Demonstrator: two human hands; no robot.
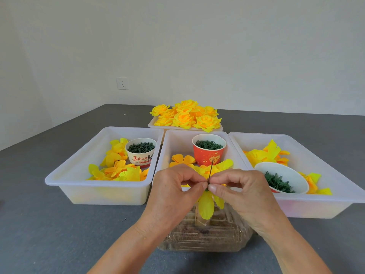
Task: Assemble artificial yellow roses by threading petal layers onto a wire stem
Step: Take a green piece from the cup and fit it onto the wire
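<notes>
While trays are sitting on the desk, a wire is being pinched by both hands, left and right, above a yellow petal.

Three white plastic trays side by side on grey table, paper cup in middle tray, tray of finished yellow roses behind, clear plastic box in front

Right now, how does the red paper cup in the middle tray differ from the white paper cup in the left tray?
The red cup is red with a gold heart print; the white cup is white with red lettering and a red base band. The red cup holds flat, open green rings; the white cup holds darker, chunkier green pieces. The red cup stands at its tray's back; the white cup stands among loose petals. Both stand upright and full.
</notes>
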